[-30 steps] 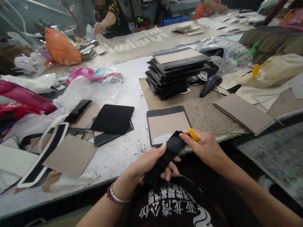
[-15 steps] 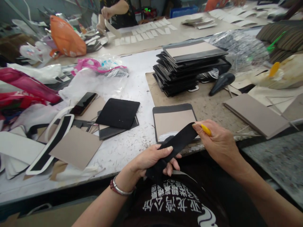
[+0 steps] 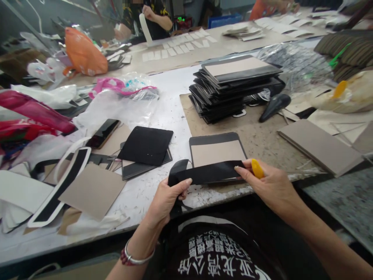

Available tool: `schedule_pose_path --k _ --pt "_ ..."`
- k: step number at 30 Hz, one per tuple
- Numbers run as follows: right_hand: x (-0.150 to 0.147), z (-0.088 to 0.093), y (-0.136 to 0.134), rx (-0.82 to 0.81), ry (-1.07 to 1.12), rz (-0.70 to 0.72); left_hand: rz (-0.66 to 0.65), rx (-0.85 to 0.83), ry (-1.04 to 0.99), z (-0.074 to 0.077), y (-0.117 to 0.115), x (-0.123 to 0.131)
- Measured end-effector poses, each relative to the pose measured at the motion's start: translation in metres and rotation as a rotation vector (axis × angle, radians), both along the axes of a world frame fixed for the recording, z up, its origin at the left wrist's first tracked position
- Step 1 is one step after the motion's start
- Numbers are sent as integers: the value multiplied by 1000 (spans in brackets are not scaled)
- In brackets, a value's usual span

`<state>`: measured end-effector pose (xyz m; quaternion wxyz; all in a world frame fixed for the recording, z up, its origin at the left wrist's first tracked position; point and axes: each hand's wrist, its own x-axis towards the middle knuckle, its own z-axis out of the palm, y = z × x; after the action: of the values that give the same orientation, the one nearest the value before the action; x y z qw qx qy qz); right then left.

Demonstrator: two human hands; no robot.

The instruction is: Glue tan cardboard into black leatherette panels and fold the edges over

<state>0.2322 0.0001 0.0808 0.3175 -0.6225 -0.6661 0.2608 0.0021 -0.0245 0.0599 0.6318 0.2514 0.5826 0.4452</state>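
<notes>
A black strip (image 3: 212, 172) is stretched nearly level between my two hands, over the near edge of a beige panel with a black border (image 3: 216, 151). My left hand (image 3: 175, 190) pinches its left part, thumb on top, and more of the strip curls up and hangs down beyond the fingers. At the right end, my right hand (image 3: 262, 175) holds the strip between thumb and fingers. A yellow piece (image 3: 257, 168), perhaps a tool's end, sticks out of that same hand; the rest of it is hidden. Whether the strip touches the panel I cannot tell.
Behind the panel rises a stack of black-edged panels (image 3: 233, 85). To the left lie a black square sheet (image 3: 147, 144), a phone (image 3: 104, 133) and a beige board (image 3: 93, 190). Beige boards (image 3: 320, 146) lie on the right. Across the table a person (image 3: 157, 19) handles a pale strip.
The black strip has swung from a slant to nearly level, now over the panel's near edge. My left hand has moved left, and my right hand slightly down.
</notes>
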Motion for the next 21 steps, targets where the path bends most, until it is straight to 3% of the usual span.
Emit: schedule_pose_path --k 4,9,21 --pt "8 -17 -15 10 -145 39 -7 -33 70 -9 -2 4" --pt "14 -24 -24 21 -209 32 -31 -49 202 -15 2 12" --pt "30 -34 -4 66 -481 -35 -47 -49 396 -12 15 29"
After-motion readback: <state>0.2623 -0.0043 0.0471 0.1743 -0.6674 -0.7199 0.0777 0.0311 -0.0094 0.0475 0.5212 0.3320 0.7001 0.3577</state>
